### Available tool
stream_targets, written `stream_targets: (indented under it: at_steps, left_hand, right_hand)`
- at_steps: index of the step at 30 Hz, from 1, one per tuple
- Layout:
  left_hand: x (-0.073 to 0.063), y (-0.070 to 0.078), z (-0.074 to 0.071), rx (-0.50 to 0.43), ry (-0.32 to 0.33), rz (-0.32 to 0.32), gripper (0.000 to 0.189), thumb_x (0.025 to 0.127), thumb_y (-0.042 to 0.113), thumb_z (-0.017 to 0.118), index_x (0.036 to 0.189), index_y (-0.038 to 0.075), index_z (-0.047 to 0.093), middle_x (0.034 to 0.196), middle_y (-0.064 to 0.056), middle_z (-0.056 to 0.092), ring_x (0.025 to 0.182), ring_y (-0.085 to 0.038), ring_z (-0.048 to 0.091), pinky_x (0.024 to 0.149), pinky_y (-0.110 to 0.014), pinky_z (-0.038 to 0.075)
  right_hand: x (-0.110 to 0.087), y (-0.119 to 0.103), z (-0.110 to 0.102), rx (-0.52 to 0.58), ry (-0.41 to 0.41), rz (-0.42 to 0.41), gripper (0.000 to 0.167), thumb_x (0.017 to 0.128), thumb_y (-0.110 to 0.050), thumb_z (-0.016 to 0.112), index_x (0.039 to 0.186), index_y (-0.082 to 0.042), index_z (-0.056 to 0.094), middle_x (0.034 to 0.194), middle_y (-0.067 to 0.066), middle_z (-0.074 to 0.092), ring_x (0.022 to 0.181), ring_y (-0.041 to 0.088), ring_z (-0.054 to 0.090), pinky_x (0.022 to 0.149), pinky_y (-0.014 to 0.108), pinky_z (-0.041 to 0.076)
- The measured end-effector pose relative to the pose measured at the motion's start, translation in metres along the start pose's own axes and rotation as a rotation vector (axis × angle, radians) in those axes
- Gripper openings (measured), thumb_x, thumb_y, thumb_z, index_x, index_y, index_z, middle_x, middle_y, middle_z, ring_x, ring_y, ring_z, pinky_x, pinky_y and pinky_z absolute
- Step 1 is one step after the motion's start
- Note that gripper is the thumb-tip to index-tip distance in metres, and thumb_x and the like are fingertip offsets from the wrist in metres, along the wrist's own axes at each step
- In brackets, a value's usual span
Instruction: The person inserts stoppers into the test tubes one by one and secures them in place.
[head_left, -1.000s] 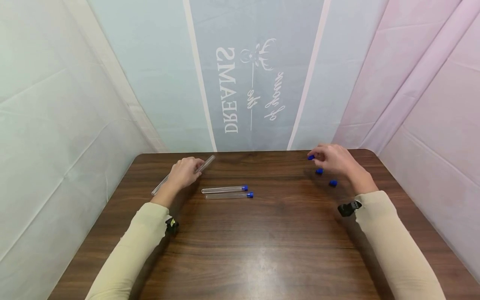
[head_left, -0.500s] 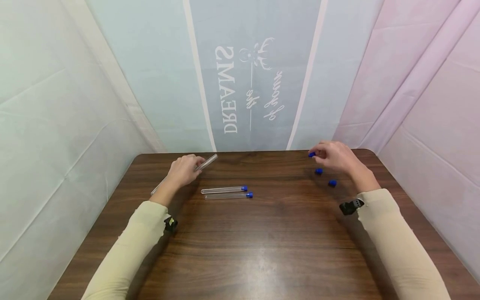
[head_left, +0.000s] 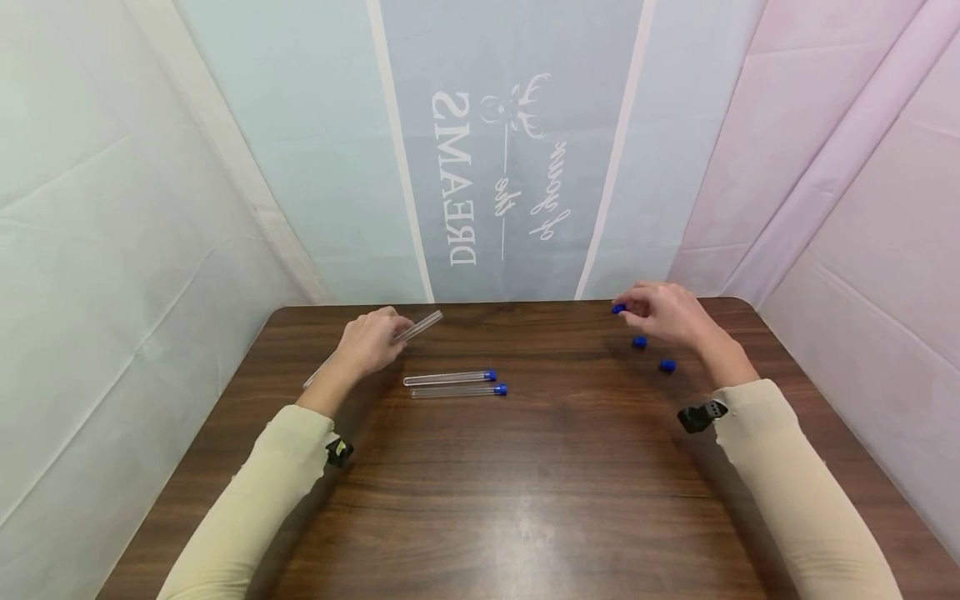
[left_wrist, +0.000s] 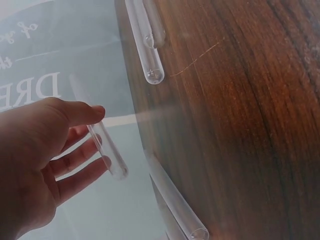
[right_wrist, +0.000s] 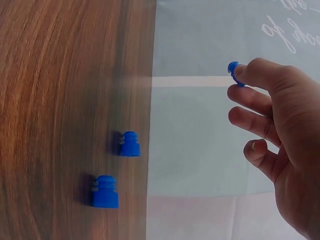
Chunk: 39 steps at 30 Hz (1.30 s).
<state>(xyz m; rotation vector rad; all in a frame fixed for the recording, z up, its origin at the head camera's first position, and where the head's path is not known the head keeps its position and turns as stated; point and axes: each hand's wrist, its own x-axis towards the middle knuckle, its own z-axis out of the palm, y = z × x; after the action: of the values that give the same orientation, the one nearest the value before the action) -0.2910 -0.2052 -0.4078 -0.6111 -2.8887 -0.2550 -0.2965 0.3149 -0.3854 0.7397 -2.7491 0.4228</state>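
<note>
My left hand pinches a clear test tube between thumb and fingers, its open end pointing up and to the right in the head view. Below that hand in the left wrist view lies an uncapped test tube. Two capped test tubes lie side by side at mid-table, blue ends to the right. Over the table's far right my right hand pinches a blue cap between thumb and index finger, the other fingers loosely bent. Two more blue caps, a nearer one and a farther one, stand below it.
The brown wood-grain table ends at a far edge close beyond both hands. A pale printed cloth hangs behind it, and white cloth walls flank the left and right sides.
The right hand has lifted slightly with its cap. The test tube in the left hand has shifted a little to the right. The capped tubes and the caps on the table stay put.
</note>
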Motion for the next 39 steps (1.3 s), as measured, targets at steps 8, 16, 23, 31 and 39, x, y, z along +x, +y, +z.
stream_targets:
  at_steps: [8,16,23,31,39]
  left_hand:
    - [-0.004,0.005,-0.001,-0.018,0.055,0.048,0.03,0.099,0.013,0.083,0.128,0.014,0.084,0.114,-0.008,0.079,0.088,-0.03,0.076,0.071,-0.051,0.062]
    - [-0.006,0.01,-0.003,-0.023,0.078,0.077,0.031,0.097,0.013,0.081,0.128,0.016,0.084,0.112,-0.006,0.078,0.089,-0.029,0.075,0.073,-0.053,0.063]
    - [-0.008,0.014,-0.003,-0.019,0.102,0.129,0.03,0.094,0.013,0.082,0.124,0.014,0.084,0.109,-0.005,0.079,0.087,-0.027,0.075,0.071,-0.05,0.063]
    - [-0.01,0.018,0.001,-0.009,0.105,0.187,0.028,0.093,0.013,0.082,0.121,0.014,0.085,0.107,-0.005,0.081,0.082,-0.025,0.074,0.068,-0.048,0.063]
    - [-0.011,0.023,0.001,0.0,0.107,0.226,0.027,0.092,0.012,0.083,0.12,0.015,0.085,0.103,-0.003,0.079,0.076,-0.02,0.07,0.063,-0.043,0.059]
  right_hand:
    - [-0.004,-0.006,0.0,0.022,0.05,-0.044,0.014,0.101,-0.01,0.081,0.114,-0.009,0.086,0.094,0.003,0.076,0.078,0.015,0.066,0.068,0.033,0.051]
    - [-0.003,-0.011,-0.001,0.079,0.102,-0.08,0.016,0.098,-0.005,0.084,0.114,-0.008,0.085,0.091,0.001,0.073,0.075,0.009,0.06,0.066,0.028,0.049]
    - [0.0,-0.018,0.004,0.08,0.073,-0.031,0.017,0.1,-0.009,0.082,0.117,-0.008,0.085,0.093,0.004,0.073,0.078,0.014,0.062,0.068,0.029,0.048]
    - [-0.003,-0.024,0.008,0.093,0.095,-0.03,0.015,0.1,-0.008,0.084,0.114,-0.009,0.086,0.093,0.004,0.077,0.078,0.015,0.066,0.068,0.029,0.051]
    - [-0.005,-0.031,0.014,0.103,0.109,-0.052,0.018,0.097,-0.003,0.085,0.115,-0.008,0.086,0.092,0.004,0.076,0.076,0.015,0.066,0.067,0.028,0.051]
